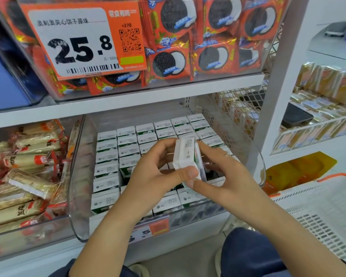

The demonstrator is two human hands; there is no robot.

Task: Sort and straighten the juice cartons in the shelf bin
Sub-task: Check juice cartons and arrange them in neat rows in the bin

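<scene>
A clear plastic shelf bin (79,200) holds several small white and green juice cartons (108,154) standing upright in rows. Above the bin's middle, both hands hold a small stack of cartons (185,154) lifted out of the rows. My left hand (156,172) grips the stack from the left, with its thumb pressed on the near end. My right hand (222,172) grips it from the right, fingers along its side. Under the hands a gap in the rows shows dark, and the cartons there are partly hidden.
Wrapped snack bars (26,172) fill the bin to the left. Orange cookie packs (174,41) and a price tag (82,41) sit on the shelf above. A white basket (316,208) stands at the right, beside a wire shelf with yellow packs (326,100) and a dark phone (294,116).
</scene>
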